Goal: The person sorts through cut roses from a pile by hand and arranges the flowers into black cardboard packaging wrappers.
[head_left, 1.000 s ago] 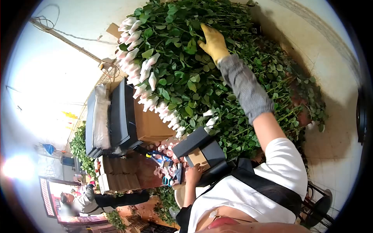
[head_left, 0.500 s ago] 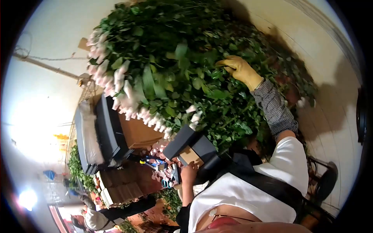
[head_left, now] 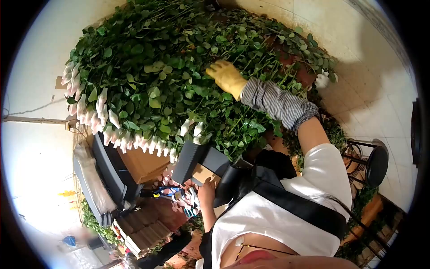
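My right hand [head_left: 227, 79], in a yellow glove, reaches over a large heap of leafy green rose stems [head_left: 170, 89]. Its fingers are stretched out and lie against the leaves. Pale pink rose heads in white sleeves [head_left: 134, 142] line the heap's left and lower edge. My bare left hand [head_left: 206, 193] is low at the centre, fingers curled at the edge of a brown card [head_left: 206, 174]. Dark grey box-like panels [head_left: 187, 162] stand around that card. Whatever the left fingers hold is hidden.
Blue-handled scissors [head_left: 192, 210] and scattered pink petals lie beside my left hand. Black boxes [head_left: 117, 168], a cardboard box [head_left: 141, 165] and stacked brown cardboard [head_left: 143, 228] are at left. A black stool [head_left: 377, 166] stands at right, near the tiled wall [head_left: 371, 112].
The view has shifted, and the heap sits further left. My gloved right hand has moved left over the leaves, its fingers more spread. My left hand stays by the brown card.
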